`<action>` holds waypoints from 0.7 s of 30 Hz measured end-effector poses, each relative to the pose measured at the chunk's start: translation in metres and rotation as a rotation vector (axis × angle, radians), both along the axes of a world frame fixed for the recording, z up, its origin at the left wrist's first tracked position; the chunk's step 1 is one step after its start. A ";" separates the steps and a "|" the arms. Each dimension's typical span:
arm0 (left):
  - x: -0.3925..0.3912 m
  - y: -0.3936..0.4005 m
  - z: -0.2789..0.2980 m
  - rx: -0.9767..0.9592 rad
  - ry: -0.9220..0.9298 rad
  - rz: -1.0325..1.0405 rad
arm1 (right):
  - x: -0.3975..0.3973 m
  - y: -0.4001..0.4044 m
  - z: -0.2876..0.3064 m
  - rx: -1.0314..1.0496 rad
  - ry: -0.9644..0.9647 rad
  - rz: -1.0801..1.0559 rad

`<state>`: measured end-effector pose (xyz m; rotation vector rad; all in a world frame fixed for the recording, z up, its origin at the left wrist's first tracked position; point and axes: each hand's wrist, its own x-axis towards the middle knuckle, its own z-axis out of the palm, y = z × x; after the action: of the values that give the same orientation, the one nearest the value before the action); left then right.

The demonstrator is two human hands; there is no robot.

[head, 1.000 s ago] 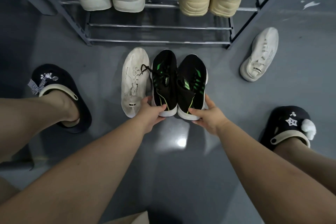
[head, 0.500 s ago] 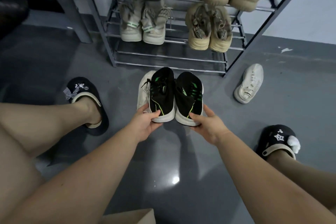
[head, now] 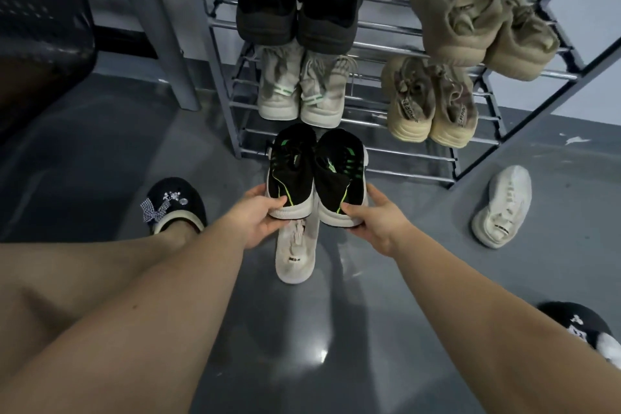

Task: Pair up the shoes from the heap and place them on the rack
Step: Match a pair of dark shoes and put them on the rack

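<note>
Hands [head: 258, 218] [head: 376, 222] grip black pair [head: 316, 175] heels; bottom rack rails [head: 403, 158] bare ahead.

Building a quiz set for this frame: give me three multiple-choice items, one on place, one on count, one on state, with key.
1. Where is the white shoe at the right?
A. on the floor beside the rack
B. on the top shelf
C. in a hand

2. How many pairs sit on the rack?
A. two
B. four
C. six

3. What are the left hand and right hand doing?
A. resting empty
B. each gripping one black shoe by its heel
C. tying laces

Key: A, it lies on the grey floor; B, two pairs on each of two shelves; B, fingers wrap both heels.
</note>
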<state>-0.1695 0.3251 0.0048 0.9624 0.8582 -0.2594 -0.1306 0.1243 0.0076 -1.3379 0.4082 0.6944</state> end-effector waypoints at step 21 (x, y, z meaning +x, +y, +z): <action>0.155 0.090 -0.075 0.215 -0.035 -0.074 | 0.153 0.106 -0.080 -0.108 -0.088 -0.041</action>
<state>-0.0143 0.4149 -0.0704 1.1980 0.8310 -0.2162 0.0220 0.2304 -0.0723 -1.4531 0.4062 0.5842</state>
